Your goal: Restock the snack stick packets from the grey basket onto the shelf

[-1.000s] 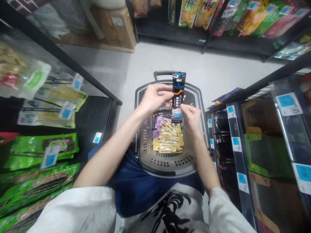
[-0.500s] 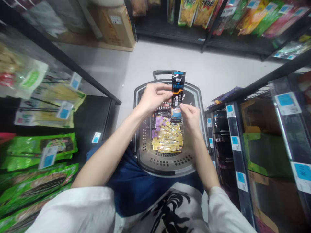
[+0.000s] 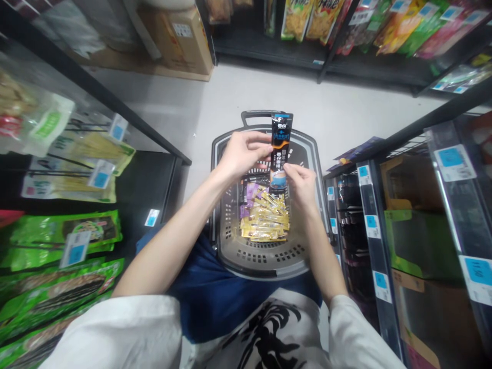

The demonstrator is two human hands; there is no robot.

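A slim black sachet (image 3: 281,141), with an orange stripe and a blue cup printed near its lower end, is held upright over a dark shopping basket (image 3: 265,261). My left hand (image 3: 246,151) pinches its left edge between thumb and fingers. From the other side, my right hand (image 3: 302,182) grips the sachet's lower right edge with thumb and forefinger. Below the hands, inside the basket, lies a pile of yellow sachets (image 3: 265,225). Some purple sachets (image 3: 252,192) rest at the pile's upper left, beside dark ones partly hidden behind the held sachet.
Shelves with green packets (image 3: 69,233) and price tags stand on the left. A rack of boxes (image 3: 415,241) runs along the right. A cardboard box (image 3: 184,43) sits at the back left, and hanging snack bags (image 3: 295,20) line the far shelf.
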